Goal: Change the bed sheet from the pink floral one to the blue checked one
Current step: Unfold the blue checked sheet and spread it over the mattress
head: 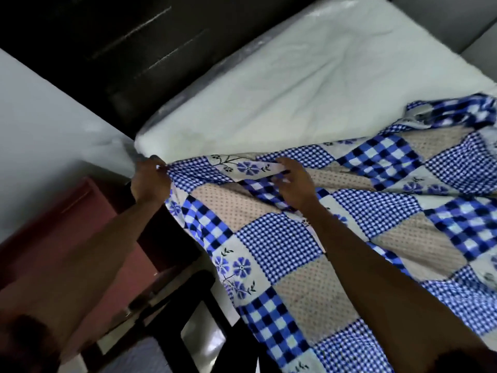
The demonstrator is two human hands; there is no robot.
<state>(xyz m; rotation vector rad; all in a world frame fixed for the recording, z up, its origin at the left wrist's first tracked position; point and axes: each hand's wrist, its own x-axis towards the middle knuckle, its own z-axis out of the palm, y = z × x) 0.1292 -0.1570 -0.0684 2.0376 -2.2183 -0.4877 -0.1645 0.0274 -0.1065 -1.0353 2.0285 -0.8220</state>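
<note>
one blue checked sheet (282, 246), gripped by left hand (150, 179), right hand (294, 184)

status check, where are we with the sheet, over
Left hand grips the blue checked sheet edge at the mattress corner. Right hand pinches a fold. Sheet covers near part only, far side bare. Nothing seen in the way.

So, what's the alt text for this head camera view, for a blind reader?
Two bare hands hold a blue checked patchwork bed sheet half over a bare white mattress: the left hand grips its bunched edge at the mattress corner, the right hand pinches a fold nearby.
</note>
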